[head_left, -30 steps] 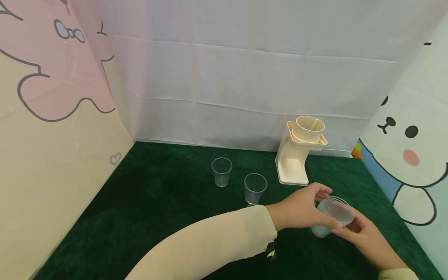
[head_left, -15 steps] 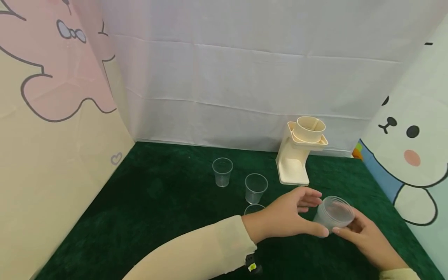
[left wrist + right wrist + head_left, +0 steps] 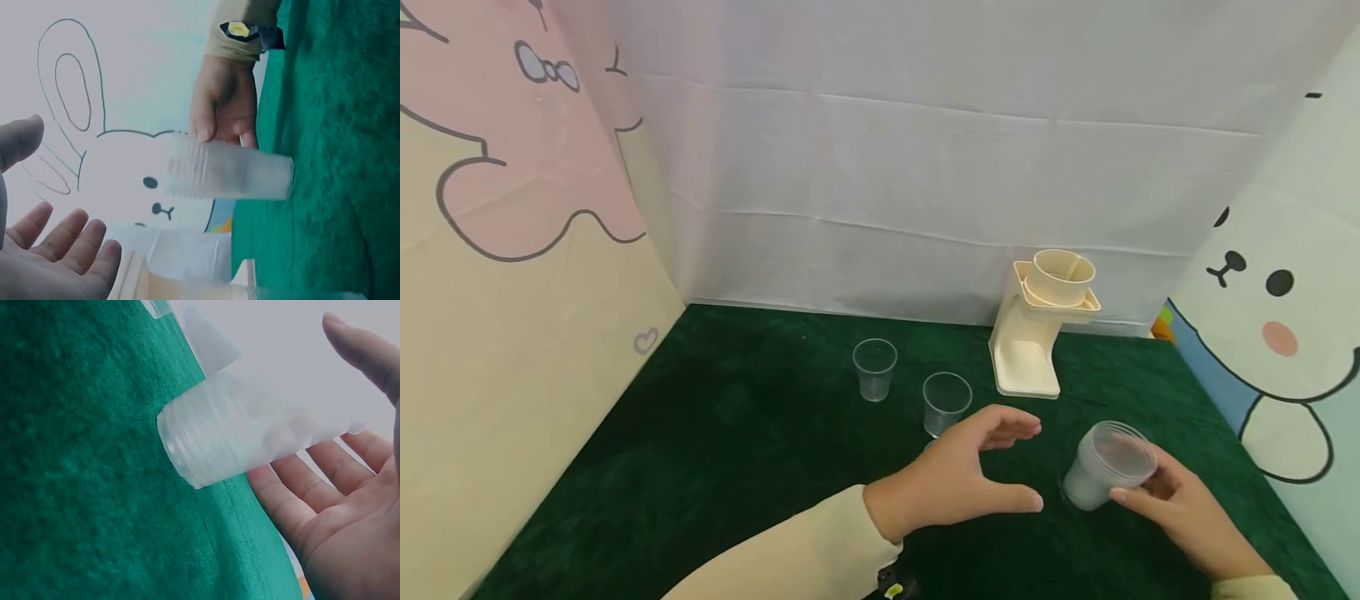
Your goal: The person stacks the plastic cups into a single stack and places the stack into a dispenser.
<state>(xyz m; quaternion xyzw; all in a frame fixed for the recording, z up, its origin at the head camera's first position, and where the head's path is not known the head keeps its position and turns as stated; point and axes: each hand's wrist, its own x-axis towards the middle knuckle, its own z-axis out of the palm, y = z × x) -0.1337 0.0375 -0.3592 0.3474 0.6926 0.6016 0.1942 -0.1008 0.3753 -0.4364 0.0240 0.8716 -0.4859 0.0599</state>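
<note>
A stack of nested clear plastic cups [image 3: 1101,475] stands on the right of the green cloth. My right hand [image 3: 1187,508] holds it from the right, thumb in front near the rims and fingers behind. In the right wrist view those fingers [image 3: 306,481] lie along the stack's side, and the rims fade into the pale background. My left hand [image 3: 951,479] is held apart from the stack, to its left, thumb and fingers spread with nothing between them. Its spread fingers [image 3: 69,244] also show in the left wrist view.
Two single clear cups, a far one [image 3: 875,371] and a nearer one [image 3: 946,404], stand left of the stack. My left hand hides most of a third cup's rim. A cream-coloured stand with a round top [image 3: 1045,321] is at the back right, before the white curtain [image 3: 865,167].
My left hand has come away from the cup stack and moved left, its fingers spread. My right hand and the stack have stayed in place.
</note>
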